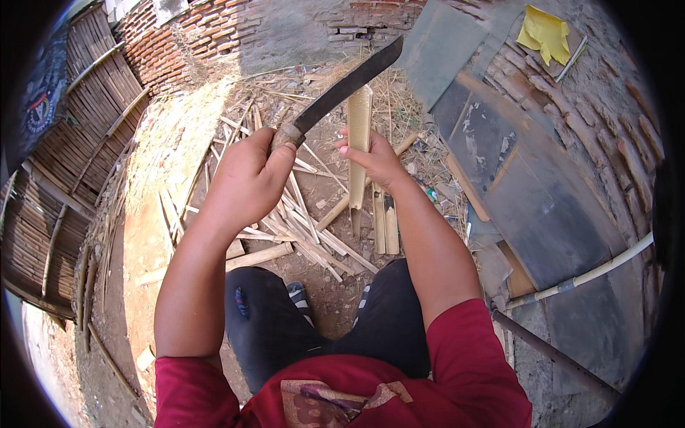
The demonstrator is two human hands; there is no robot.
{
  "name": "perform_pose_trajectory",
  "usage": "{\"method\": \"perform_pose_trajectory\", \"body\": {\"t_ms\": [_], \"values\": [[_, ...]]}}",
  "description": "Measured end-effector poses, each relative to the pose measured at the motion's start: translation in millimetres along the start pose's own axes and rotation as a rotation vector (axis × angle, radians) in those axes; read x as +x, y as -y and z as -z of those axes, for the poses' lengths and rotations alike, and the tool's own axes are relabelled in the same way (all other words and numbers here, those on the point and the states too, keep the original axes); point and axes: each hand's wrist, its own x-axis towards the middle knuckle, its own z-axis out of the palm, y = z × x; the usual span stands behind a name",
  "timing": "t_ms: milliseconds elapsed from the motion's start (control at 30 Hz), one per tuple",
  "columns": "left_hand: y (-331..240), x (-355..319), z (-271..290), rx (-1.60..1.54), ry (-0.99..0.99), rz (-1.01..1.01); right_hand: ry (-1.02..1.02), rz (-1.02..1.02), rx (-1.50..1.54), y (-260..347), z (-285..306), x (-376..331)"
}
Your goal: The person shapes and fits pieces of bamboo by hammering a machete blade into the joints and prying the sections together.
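Note:
My left hand [257,175] is closed around the handle of a machete [349,84], whose long dark blade slants up and to the right. The blade's far part passes above the top end of a split bamboo piece [359,153]. My right hand [374,160] grips that piece around its middle from the right side, holding it upright with the hollow inner face toward me. Whether the blade touches the bamboo, I cannot tell. Just below stand or lie shorter split bamboo pieces [385,225] on the ground.
Many thin bamboo strips [307,228] lie scattered on the dirt ahead of my feet. A woven bamboo panel [78,143] leans at the left. Dark boards [549,207] and a pale pole [585,274] are at the right. A brick wall [193,43] rises behind; a yellow sheet [544,34] lies far right.

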Motion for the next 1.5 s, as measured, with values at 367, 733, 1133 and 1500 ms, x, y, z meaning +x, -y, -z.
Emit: {"method": "perform_pose_trajectory", "body": {"t_ms": [367,733,1133,1500], "values": [[5,14,15,0.185,-0.067,-0.039,-0.037,0.023,-0.138,1,-27,10],[34,18,24,0.430,-0.130,-0.200,-0.730,-0.419,-0.280,-139,204,-268],[64,38,25,0.171,-0.032,-0.123,-0.617,-1.558,-0.942,-302,138,-639],[29,18,11,0.196,-0.036,-0.065,-0.647,-1.741,-0.763,-245,140,-661]]}}
